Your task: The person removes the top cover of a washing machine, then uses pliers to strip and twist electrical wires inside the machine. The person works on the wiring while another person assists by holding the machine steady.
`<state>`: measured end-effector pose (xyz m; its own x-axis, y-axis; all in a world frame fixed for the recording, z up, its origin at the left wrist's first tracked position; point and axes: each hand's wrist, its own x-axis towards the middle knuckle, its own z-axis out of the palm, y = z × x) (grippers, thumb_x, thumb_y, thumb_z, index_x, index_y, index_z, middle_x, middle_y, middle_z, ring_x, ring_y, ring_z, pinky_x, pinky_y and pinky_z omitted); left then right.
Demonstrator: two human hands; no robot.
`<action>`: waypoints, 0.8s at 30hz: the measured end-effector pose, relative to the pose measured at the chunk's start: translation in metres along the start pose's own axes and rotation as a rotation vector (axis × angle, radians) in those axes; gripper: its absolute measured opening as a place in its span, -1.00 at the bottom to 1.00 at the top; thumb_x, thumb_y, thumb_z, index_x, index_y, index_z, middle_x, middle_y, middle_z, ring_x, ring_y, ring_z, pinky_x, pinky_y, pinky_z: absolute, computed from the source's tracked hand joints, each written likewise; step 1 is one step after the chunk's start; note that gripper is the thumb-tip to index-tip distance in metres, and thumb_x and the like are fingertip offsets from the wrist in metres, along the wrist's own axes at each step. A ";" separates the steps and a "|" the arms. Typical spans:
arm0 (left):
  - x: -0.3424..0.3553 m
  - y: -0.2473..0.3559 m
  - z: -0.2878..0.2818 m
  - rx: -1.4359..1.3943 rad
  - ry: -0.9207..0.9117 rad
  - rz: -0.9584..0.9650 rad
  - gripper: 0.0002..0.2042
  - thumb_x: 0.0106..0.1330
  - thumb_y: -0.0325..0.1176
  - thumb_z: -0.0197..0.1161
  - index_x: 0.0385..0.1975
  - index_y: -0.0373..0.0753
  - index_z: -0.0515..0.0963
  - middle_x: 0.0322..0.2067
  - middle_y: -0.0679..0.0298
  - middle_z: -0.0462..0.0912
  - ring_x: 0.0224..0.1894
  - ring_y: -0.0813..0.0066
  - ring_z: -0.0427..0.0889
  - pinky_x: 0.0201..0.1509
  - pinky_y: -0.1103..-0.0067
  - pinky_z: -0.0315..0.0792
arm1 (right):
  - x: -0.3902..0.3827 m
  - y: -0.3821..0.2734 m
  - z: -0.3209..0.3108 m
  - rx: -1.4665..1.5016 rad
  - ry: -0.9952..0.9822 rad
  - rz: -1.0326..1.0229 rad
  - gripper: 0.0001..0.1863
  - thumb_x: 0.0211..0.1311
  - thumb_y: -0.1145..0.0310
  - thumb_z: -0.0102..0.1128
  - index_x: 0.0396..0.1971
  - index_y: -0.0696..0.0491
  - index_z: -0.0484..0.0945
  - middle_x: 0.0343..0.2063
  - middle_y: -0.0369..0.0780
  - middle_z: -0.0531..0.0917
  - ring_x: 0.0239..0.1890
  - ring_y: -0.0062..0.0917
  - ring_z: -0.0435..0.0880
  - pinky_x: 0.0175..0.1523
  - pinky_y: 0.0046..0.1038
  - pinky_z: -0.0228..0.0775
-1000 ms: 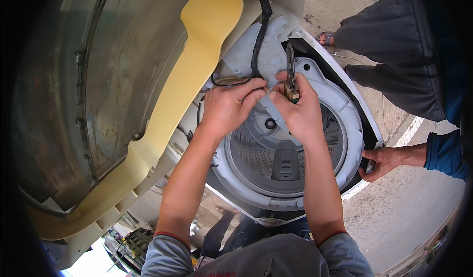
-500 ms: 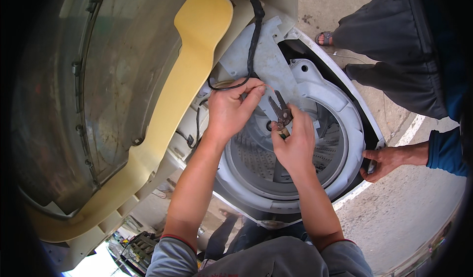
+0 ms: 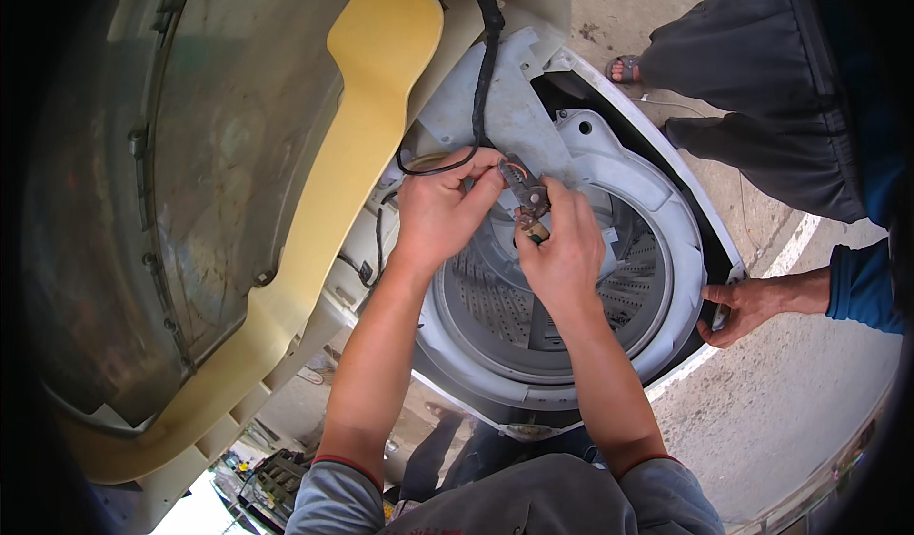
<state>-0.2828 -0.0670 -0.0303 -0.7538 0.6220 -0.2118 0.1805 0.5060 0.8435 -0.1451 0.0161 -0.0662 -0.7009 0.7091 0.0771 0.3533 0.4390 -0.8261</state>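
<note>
My left hand [image 3: 440, 209] pinches a thin wire [image 3: 517, 167] between thumb and fingertips; a short orange piece of it shows. In my right hand [image 3: 564, 254] are dark metal pliers [image 3: 534, 198], fingers wrapped round the handles. Their jaws reach up to my left fingertips and lie over the wire, close together. A black taped cable [image 3: 487, 69] hangs from above and curves in a loop by my left hand. Both hands are over an opened washing machine [image 3: 678, 292], whose perforated metal drum [image 3: 486, 292] shows below.
A large cream and yellow panel [image 3: 286, 278] stands on the left. A grey metal plate [image 3: 495, 97] lies at the machine's far corner. On the right, another person's hand [image 3: 757, 308] grips the machine's rim. That person stands on the concrete floor [image 3: 800, 383].
The pliers have moved up and left to the wire at my left fingertips, and their spread jaws have come together. My left hand keeps its pinch.
</note>
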 end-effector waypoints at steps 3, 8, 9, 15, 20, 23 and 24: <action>0.000 0.002 0.000 0.003 -0.005 -0.009 -0.88 0.27 -0.38 0.33 -0.23 -0.17 0.72 -0.41 0.40 0.78 -0.47 0.73 0.63 -0.32 0.69 0.49 | 0.002 0.000 0.001 0.017 0.013 -0.008 -0.45 -0.02 0.50 0.42 0.06 0.12 0.50 -0.27 -0.08 0.58 -0.26 -0.11 0.61 -0.20 -0.18 0.45; 0.000 0.010 -0.003 0.030 -0.076 -0.082 -0.90 0.39 -0.50 0.27 -0.19 -0.33 0.68 -0.34 0.42 0.71 -0.29 0.79 0.57 -0.20 0.74 0.46 | 0.005 -0.001 0.002 0.028 0.002 -0.002 -0.45 -0.04 0.52 0.42 0.05 0.11 0.50 -0.27 -0.09 0.58 -0.27 -0.11 0.61 -0.21 -0.18 0.45; 0.000 0.010 -0.003 0.030 -0.077 -0.088 -0.90 0.39 -0.50 0.27 -0.19 -0.33 0.68 -0.34 0.43 0.71 -0.29 0.79 0.57 -0.20 0.74 0.46 | 0.005 -0.002 0.001 0.028 -0.022 0.014 -0.42 -0.08 0.52 0.42 0.05 0.11 0.50 -0.26 -0.09 0.58 -0.23 -0.12 0.61 -0.16 -0.18 0.46; 0.000 0.008 -0.003 -0.005 -0.083 -0.074 -0.89 0.40 -0.49 0.27 -0.18 -0.34 0.67 -0.34 0.44 0.70 -0.29 0.79 0.56 -0.19 0.74 0.45 | 0.003 -0.002 -0.001 0.020 -0.078 0.058 -0.36 -0.14 0.52 0.44 0.07 0.11 0.48 -0.23 -0.11 0.56 -0.16 -0.13 0.61 -0.07 -0.18 0.47; 0.000 0.001 -0.001 -0.023 -0.040 -0.026 -0.89 0.32 -0.43 0.32 -0.21 -0.24 0.70 -0.39 0.41 0.75 -0.40 0.77 0.59 -0.28 0.71 0.47 | 0.002 -0.003 -0.001 0.030 -0.079 0.071 -0.36 -0.14 0.51 0.45 0.08 0.10 0.48 -0.22 -0.11 0.56 -0.15 -0.13 0.61 -0.06 -0.18 0.47; 0.000 -0.002 0.000 -0.004 -0.015 -0.009 -0.88 0.28 -0.39 0.35 -0.23 -0.20 0.71 -0.42 0.40 0.77 -0.46 0.77 0.61 -0.34 0.70 0.48 | 0.001 -0.002 0.000 0.028 -0.067 0.071 -0.36 -0.13 0.50 0.45 0.08 0.10 0.48 -0.22 -0.12 0.57 -0.15 -0.13 0.62 -0.06 -0.18 0.48; 0.000 -0.002 0.000 0.005 -0.012 -0.010 -0.88 0.28 -0.38 0.35 -0.24 -0.20 0.70 -0.43 0.40 0.77 -0.46 0.77 0.60 -0.35 0.71 0.48 | 0.002 -0.002 0.000 0.038 -0.068 0.077 -0.36 -0.12 0.50 0.45 0.08 0.10 0.48 -0.22 -0.11 0.57 -0.16 -0.13 0.62 -0.07 -0.18 0.48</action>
<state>-0.2832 -0.0684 -0.0321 -0.7482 0.6237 -0.2262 0.1760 0.5153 0.8387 -0.1468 0.0163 -0.0639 -0.7132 0.7006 -0.0246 0.3849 0.3620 -0.8490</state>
